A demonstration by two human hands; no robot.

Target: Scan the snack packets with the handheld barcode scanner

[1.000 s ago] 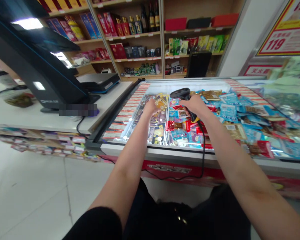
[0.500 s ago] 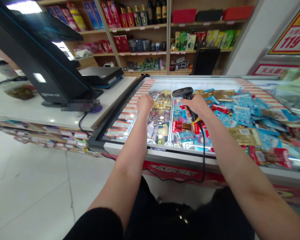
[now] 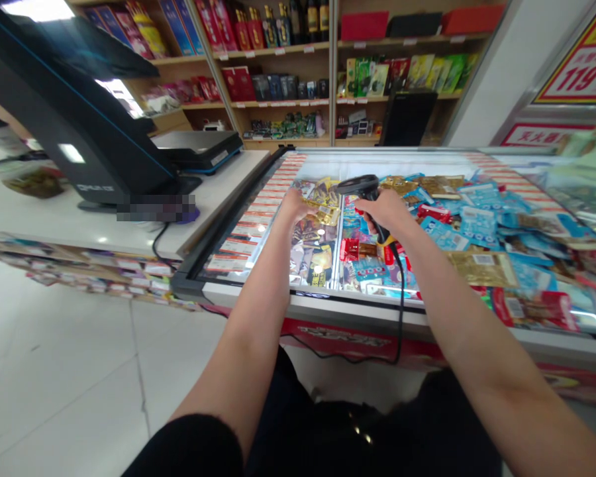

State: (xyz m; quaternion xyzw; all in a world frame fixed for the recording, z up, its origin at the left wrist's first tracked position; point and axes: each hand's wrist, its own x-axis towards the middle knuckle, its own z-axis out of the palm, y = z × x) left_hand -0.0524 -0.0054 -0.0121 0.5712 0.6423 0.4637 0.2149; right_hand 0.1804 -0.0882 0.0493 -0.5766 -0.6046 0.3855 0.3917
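Observation:
My right hand (image 3: 388, 207) is closed round the handle of a black barcode scanner (image 3: 360, 186), whose head points left and whose black cable hangs over the freezer's front edge. My left hand (image 3: 294, 207) is closed on a small gold snack packet (image 3: 324, 214) just left of the scanner head. Both hands hover over a glass-topped chest freezer (image 3: 328, 306) covered with many small packets in gold, blue and red.
A white counter (image 3: 104, 228) to the left carries a large black till terminal (image 3: 74, 126) and a flat black device (image 3: 198, 149). Wooden shelves (image 3: 298, 66) of boxes, bottles and packets fill the back wall. A black monitor (image 3: 407, 119) stands behind the freezer. White tile floor lies lower left.
My left hand went left to the freezer's edge, then came back right with a gold packet beside the scanner. My right hand kept the scanner nearly still.

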